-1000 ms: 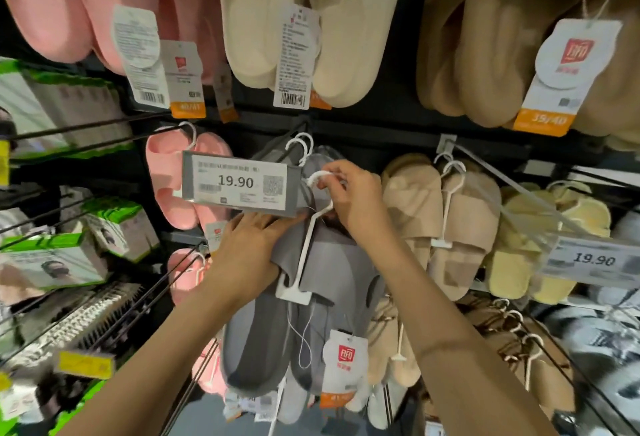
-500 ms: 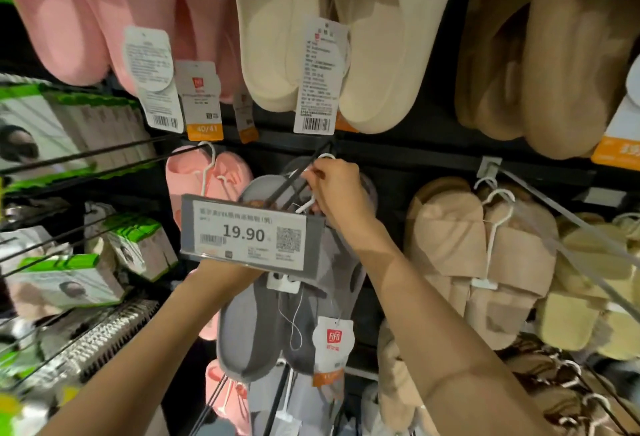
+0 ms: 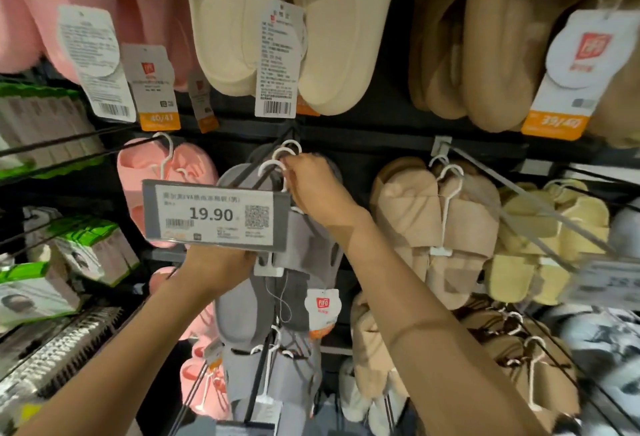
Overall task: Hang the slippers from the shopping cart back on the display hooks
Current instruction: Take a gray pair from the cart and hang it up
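Grey slippers (image 3: pixel 249 300): right hand (image 3: pixel 317 189) grip pinches hanger hook (image 3: pixel 273 165); left hand (image 3: pixel 216 267) steadies pair.

A pair of slippers (image 3: pixel 304 248) hangs from a display hook (image 3: pixel 266 165) at the middle of the rack, the right hand (image 3: pixel 318 189) at the hanger tops (image 3: pixel 277 161) and the left hand (image 3: pixel 221 265) below the price tag (image 3: pixel 214 213) fixed at the hook's front end. More slipper pairs hang on hooks to the left (image 3: pixel 152 172) and right (image 3: pixel 436 220), with another row (image 3: pixel 277 26) above and another (image 3: pixel 273 376) below. Boxed goods (image 3: pixel 52 283) sit on shelves at the far left.
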The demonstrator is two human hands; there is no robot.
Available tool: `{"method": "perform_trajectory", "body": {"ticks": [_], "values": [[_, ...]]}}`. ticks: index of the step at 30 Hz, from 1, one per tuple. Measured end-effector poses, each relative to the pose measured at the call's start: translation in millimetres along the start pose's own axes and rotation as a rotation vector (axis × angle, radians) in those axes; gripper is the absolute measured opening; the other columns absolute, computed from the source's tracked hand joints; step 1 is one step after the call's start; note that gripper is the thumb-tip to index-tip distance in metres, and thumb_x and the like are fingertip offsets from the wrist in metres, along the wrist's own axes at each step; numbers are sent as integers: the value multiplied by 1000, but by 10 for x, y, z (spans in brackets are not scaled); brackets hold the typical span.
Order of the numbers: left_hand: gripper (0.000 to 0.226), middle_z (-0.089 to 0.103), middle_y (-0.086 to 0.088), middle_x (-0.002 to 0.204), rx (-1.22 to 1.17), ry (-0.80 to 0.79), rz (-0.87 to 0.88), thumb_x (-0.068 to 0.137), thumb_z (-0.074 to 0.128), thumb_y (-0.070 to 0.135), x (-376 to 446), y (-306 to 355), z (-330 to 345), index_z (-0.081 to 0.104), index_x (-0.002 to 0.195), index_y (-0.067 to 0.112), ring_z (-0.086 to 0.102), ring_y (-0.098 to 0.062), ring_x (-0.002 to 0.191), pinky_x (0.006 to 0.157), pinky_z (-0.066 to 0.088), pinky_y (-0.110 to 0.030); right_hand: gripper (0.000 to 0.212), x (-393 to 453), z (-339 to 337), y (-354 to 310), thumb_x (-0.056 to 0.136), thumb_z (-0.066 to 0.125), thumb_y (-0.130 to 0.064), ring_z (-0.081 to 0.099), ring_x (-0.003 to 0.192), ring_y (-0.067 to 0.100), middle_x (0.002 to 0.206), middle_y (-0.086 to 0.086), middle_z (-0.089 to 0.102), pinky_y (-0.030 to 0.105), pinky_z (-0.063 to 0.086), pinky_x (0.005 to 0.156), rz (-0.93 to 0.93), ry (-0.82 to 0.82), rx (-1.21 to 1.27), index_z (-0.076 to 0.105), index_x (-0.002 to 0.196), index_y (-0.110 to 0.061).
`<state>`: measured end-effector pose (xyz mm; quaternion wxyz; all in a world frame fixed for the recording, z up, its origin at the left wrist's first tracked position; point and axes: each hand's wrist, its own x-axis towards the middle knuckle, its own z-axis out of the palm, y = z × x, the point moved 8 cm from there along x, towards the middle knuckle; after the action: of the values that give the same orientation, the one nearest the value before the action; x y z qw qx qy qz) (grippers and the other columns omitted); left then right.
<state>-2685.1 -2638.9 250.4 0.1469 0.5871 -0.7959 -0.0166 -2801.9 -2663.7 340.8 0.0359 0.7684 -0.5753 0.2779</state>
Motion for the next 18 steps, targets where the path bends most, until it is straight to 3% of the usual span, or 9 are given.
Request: {"method": "perform_trajectory", "body": {"ticks": [2, 5, 11, 15, 18], "values": [[41, 64, -19, 105, 80, 106, 78, 79, 48, 20, -95, 157, -73, 61, 115, 5, 60, -39, 89, 70, 52, -40, 21, -109, -94, -12, 91, 46, -4, 60, 95, 34, 101, 20, 65, 36, 48, 82, 10, 15, -5, 63, 104, 0], [52, 58, -21, 121, 137, 122, 191, 70, 66, 21, -271, 486, -27, 59, 120, 8, 57, -47, 99, 80, 48, -49, 22, -355, -284, 3, 91, 48, -7, 58, 99, 36, 105, 23, 63, 40, 46, 84, 54, 35, -52, 62, 104, 3], [44, 55, -11, 127, -158, 68, 560, 85, 55, 20, -780, 1423, -147, 53, 129, 14, 48, -31, 117, 94, 43, -41, 22, -1560, -1048, 144, 91, 53, -13, 57, 97, 32, 103, 20, 64, 36, 42, 84, 354, 263, -116, 61, 105, 3], [34, 58, -8, 124, -219, -24, 822, 90, 47, 27, -1494, 2294, -219, 58, 122, 18, 53, -28, 115, 91, 47, -39, 24, -2743, -1632, 136, 90, 55, -17, 59, 96, 34, 102, 18, 67, 37, 44, 81, 540, 381, -300, 63, 104, 0], [37, 65, -11, 109, -293, -10, 1096, 90, 39, 32, -2293, 2964, -381, 64, 113, 16, 60, -31, 102, 80, 51, -37, 22, -3777, -2078, 58, 88, 58, -19, 60, 95, 35, 99, 19, 68, 39, 45, 77, 761, 467, -432, 65, 101, -2]]}}
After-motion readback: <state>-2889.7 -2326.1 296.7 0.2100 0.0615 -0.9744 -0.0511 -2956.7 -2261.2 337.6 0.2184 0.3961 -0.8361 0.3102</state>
